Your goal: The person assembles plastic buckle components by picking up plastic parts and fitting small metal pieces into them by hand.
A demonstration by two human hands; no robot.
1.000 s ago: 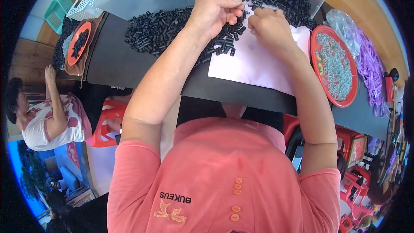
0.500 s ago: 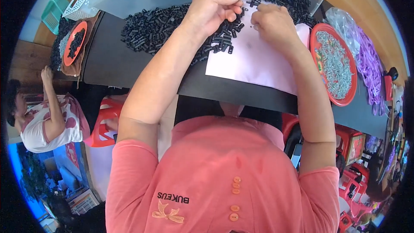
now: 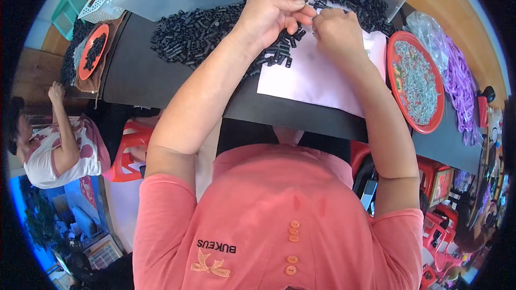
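Here's my left hand (image 3: 269, 19) at the far side of the table (image 3: 333, 120), thumb and forefinger pinching a small black piece (image 3: 306, 0). Only a dark, rounded end of it peeks out; my fingertips cover the rest. My right hand (image 3: 338, 32) sits just beside it, fingers curled in, knuckles up, and whether anything is gripped in there I can't tell. Both are over the far part of a pale pink sheet (image 3: 306, 83). And look at the loose black parts (image 3: 188, 40) spread to the left: short, oblong, dark all over, a slight shine on their edges. A few lie on the sheet's left edge, the nearest showing small round holes. Over on the right, a red plate (image 3: 394, 83) carries a heap of tiny, clear-silvery bits (image 3: 416, 80).
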